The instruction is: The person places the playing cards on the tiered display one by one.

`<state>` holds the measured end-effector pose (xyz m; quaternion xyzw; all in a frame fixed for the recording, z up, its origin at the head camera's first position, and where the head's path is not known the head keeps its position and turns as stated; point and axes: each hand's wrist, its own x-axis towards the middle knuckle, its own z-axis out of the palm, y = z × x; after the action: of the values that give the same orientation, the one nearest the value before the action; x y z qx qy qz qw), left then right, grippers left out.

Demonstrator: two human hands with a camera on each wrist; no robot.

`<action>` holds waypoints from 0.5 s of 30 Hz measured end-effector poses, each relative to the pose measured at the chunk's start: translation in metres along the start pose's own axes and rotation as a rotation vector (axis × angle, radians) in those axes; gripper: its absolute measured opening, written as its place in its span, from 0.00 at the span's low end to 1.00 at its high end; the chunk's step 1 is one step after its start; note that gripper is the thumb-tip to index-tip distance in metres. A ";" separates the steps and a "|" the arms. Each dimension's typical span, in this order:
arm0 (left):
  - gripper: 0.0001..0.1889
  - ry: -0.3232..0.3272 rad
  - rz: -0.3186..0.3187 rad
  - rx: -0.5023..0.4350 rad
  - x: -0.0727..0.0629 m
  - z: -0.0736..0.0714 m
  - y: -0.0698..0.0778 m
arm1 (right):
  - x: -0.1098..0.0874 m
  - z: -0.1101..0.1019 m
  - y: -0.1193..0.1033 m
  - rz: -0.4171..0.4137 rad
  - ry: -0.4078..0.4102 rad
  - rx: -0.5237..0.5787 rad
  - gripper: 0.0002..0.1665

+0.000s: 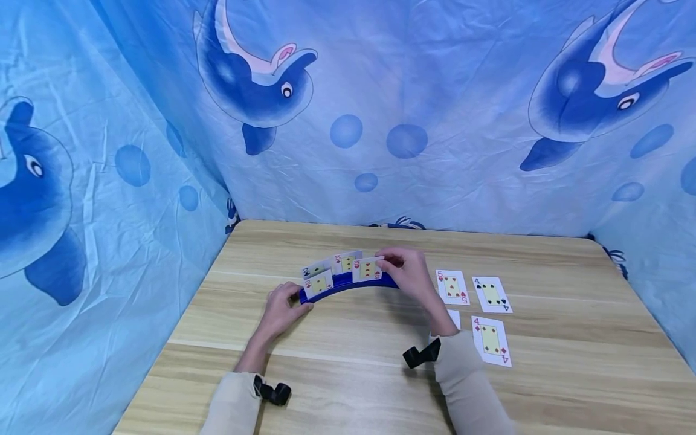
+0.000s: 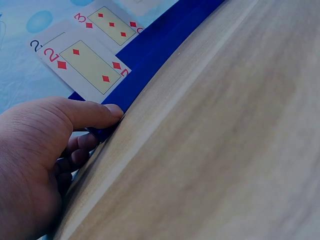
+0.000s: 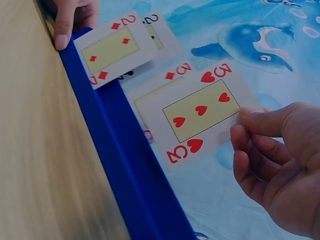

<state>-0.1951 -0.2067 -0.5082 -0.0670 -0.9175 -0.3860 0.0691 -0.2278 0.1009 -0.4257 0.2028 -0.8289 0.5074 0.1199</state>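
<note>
A curved blue card holder (image 1: 344, 282) stands on the table with playing cards upright in it. My left hand (image 1: 281, 309) grips its left end, thumb (image 2: 100, 114) on the front and fingers curled behind. Beside that hand, the two of diamonds (image 2: 90, 67) stands in front of a black two (image 3: 162, 37), which it partly covers. Between thumb and fingers, my right hand (image 3: 285, 165) pinches the three of hearts (image 3: 201, 112) by its edge. This card overlaps the three of diamonds (image 2: 110, 24) behind it, its lower edge close over the holder's slot.
Right of the holder, a five of hearts (image 1: 452, 287), a black four (image 1: 492, 295) and a four of diamonds (image 1: 491, 341) lie face up on the wooden table (image 1: 337, 374). Another card (image 1: 454, 316) is mostly hidden under the right forearm. A blue dolphin-print cloth (image 1: 380, 90) hangs behind.
</note>
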 end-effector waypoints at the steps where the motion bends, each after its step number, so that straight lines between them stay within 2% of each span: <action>1: 0.18 0.000 -0.001 -0.001 0.000 0.000 0.000 | 0.000 0.002 0.001 -0.007 0.002 0.001 0.10; 7: 0.18 -0.002 -0.001 -0.001 0.000 0.001 0.000 | 0.002 0.012 0.005 -0.027 0.011 -0.005 0.09; 15: 0.18 -0.005 -0.009 0.002 0.000 0.001 -0.002 | 0.005 0.025 0.006 -0.011 -0.011 0.028 0.09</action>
<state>-0.1958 -0.2072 -0.5098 -0.0638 -0.9184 -0.3851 0.0650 -0.2349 0.0797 -0.4399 0.2116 -0.8213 0.5172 0.1153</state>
